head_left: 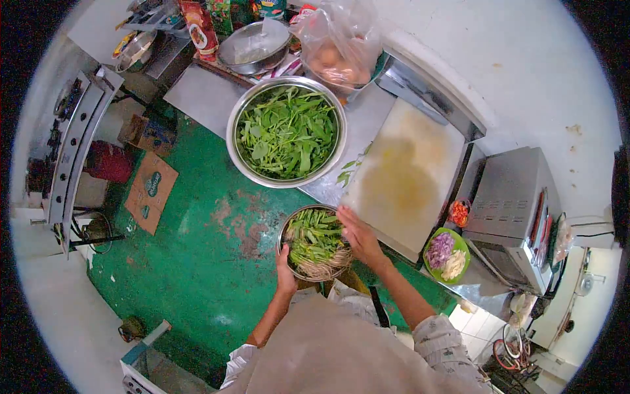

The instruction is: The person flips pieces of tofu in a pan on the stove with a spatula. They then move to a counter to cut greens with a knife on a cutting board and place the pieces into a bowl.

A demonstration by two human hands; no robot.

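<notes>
My left hand [286, 272] grips the left side of a small metal bowl [281, 238], its fingers hidden behind the wall. In this bowl lie green leafy stalks [314, 226] and a bundle of pale roots or stem ends [325, 266]. My right hand [359, 236] is at the bowl's right rim, fingers stretched out and close to the near-left corner of the cutting board [410, 226]. Beyond the small bowl stands a large steel bowl [235, 157] heaped with green leaves [285, 134]. A few loose leaves [351, 167] lie beside the board.
At right, a green plate [453, 279] holds chopped purple onion and pale pieces, near a bowl of chopped red pieces [459, 212] and a microwave [505, 210]. A plastic bag of eggs [338, 59] and a metal basin [252, 65] stand at the back. A stove [75, 157] is left.
</notes>
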